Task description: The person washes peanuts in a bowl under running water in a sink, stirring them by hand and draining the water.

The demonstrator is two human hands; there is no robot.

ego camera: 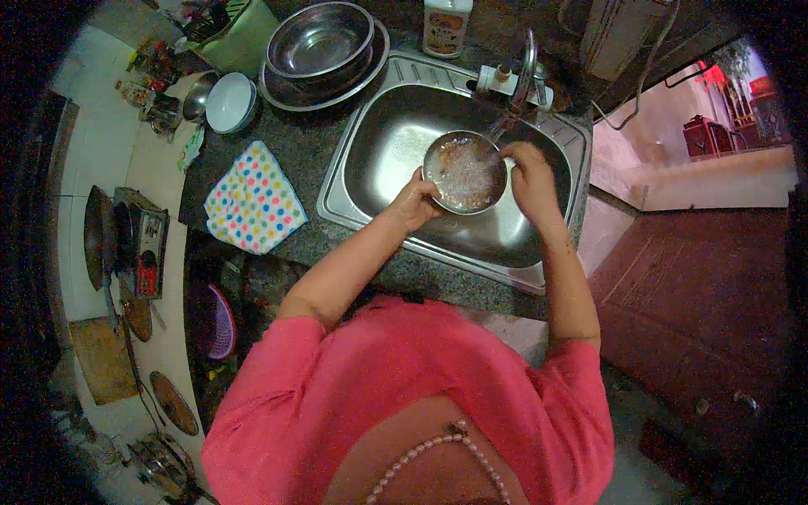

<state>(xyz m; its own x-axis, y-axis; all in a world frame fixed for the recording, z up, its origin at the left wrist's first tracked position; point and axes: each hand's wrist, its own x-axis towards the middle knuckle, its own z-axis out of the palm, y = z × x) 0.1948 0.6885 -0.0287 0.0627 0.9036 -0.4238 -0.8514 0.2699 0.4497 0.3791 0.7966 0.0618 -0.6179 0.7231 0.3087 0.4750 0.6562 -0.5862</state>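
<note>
A round metal bowl (465, 172) is held over the sink basin (391, 139). It is full of bubbly, cloudy water, and small brownish pieces show near its rim; what they are I cannot tell. My left hand (416, 203) grips the bowl's lower left side, thumb over the rim. At the upper right rim, my right hand (530, 177) is curled with its fingertips on the edge. Water falls from the chrome faucet (525, 76) at the bowl's upper right edge. The stainless steel sink is set into a dark speckled counter (303, 145).
A polka-dot cloth (255, 202) lies left of the sink. Behind it stand stacked metal basins (322, 41) and white bowls (230, 104). A labelled plastic jug (446, 28) stands behind the sink. A gas stove (142, 243) is at far left, a purple plastic basket (221, 322) below the counter.
</note>
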